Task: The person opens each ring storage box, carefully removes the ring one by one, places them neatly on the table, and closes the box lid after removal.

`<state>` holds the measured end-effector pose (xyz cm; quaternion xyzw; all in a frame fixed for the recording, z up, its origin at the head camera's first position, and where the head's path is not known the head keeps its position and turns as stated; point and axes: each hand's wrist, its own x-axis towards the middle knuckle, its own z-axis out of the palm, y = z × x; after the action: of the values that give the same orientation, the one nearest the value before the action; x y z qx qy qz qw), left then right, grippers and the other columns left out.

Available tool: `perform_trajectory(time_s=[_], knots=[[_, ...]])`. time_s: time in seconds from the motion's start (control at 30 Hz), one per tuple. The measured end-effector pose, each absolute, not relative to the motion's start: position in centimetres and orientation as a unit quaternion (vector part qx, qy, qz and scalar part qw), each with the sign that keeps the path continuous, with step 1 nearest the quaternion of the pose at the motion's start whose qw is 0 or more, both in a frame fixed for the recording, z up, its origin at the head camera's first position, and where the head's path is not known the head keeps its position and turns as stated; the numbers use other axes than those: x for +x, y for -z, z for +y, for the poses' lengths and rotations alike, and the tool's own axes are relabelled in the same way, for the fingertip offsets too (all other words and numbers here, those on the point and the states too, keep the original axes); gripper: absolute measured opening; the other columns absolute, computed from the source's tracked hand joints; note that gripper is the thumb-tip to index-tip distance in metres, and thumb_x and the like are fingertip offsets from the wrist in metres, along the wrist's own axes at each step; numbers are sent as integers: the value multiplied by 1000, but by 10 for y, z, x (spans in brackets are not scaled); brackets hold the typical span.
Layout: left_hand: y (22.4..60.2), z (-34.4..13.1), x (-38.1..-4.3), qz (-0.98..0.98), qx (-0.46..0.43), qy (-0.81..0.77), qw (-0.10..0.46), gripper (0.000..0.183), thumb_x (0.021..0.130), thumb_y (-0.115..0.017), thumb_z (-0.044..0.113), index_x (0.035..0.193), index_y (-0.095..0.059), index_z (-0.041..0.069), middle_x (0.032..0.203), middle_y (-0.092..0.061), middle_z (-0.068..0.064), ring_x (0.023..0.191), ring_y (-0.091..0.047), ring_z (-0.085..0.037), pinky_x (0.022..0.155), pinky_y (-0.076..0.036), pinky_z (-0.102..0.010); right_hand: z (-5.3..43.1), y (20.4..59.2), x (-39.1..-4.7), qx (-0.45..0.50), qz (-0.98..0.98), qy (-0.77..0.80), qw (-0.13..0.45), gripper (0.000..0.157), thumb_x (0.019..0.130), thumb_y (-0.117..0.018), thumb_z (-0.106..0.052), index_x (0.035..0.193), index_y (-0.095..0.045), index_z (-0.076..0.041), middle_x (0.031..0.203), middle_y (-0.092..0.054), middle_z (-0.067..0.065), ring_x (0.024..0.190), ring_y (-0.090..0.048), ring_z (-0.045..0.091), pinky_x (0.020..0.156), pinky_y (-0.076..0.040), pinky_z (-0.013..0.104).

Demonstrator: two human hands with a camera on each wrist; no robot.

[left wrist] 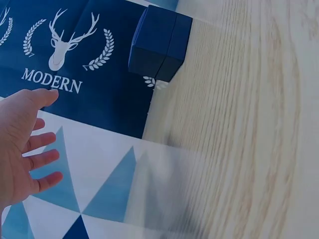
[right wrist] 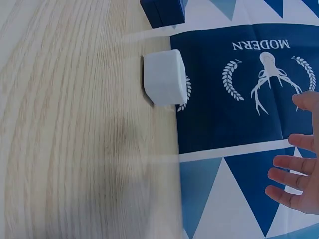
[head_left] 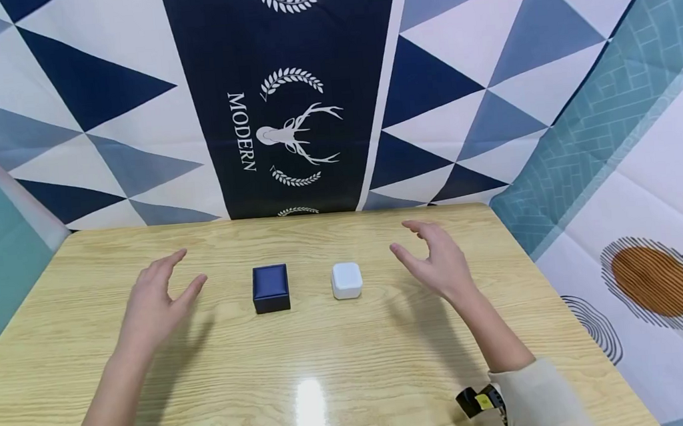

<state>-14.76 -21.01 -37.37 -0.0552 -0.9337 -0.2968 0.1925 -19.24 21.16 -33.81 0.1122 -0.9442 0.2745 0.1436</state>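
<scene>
On the wooden table stands a small dark blue box (head_left: 271,285) with a seam around its side, seen also in the left wrist view as a blue box (left wrist: 160,42). To its right, and apart from it, sits a white rounded cube-shaped box (head_left: 347,281); the right wrist view shows this white box (right wrist: 163,77) closer up. My left hand (head_left: 158,297) hovers left of the blue box, thumb and fingers spread, holding nothing. Over to the right of the white box my right hand (head_left: 438,259) hovers in a similar way, fingers loosely extended and touching nothing.
The wooden table (head_left: 223,396) reaches back to a patterned cloth (head_left: 286,43) with triangles, a deer head and the word MODERN. Teal and white cloth (head_left: 607,219) hangs along the right side. A small black camera sits at each sleeve.
</scene>
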Motion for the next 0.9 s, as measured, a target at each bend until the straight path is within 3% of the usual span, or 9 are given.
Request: perform_trajectory(time_s=[0.9], knots=[[385, -201, -149, -924, -65, 335, 173, 59, 91, -59, 35, 135, -45, -1, 129, -51, -27, 120, -43, -45, 97, -35, -59, 187, 348, -193, 138, -933, -302, 142, 50, 85, -63, -38, 126, -58, -10, 120, -61, 13, 109, -55, 28, 87, -46, 46]])
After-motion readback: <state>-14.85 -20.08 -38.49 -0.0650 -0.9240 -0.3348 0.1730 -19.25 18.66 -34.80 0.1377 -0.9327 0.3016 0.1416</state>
